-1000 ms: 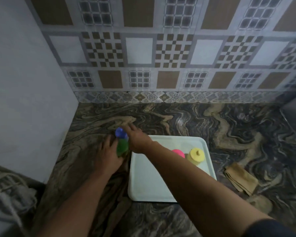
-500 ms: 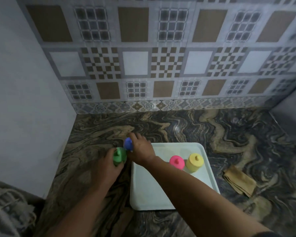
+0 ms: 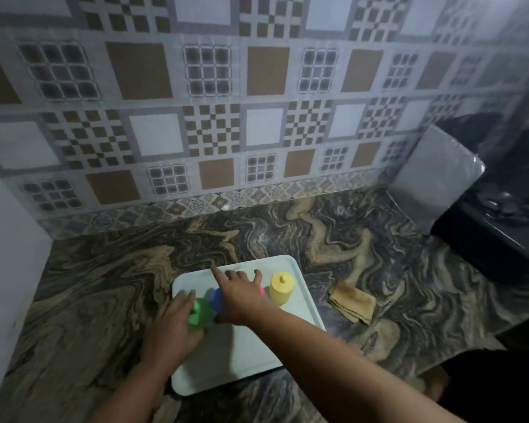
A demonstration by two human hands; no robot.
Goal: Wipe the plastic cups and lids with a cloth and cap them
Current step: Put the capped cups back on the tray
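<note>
On the marbled counter [image 3: 110,288] below the tiled wall, both hands have carried their cups onto the white tray [image 3: 251,355]. The left hand [image 3: 171,328] grips the green cup [image 3: 199,312] at the tray's left edge; the right hand [image 3: 242,296], fingers spread, holds the blue cup [image 3: 217,299] beside it. The yellow cup [image 3: 281,286] stands capped further right, so capping seems nearly finished.

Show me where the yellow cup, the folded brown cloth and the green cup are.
yellow cup [image 3: 281,289]: head view, on its side wall below the lid.
folded brown cloth [image 3: 352,302]: head view, middle of the top fold.
green cup [image 3: 199,312]: head view, on its green top beside the left hand's fingers.
</note>
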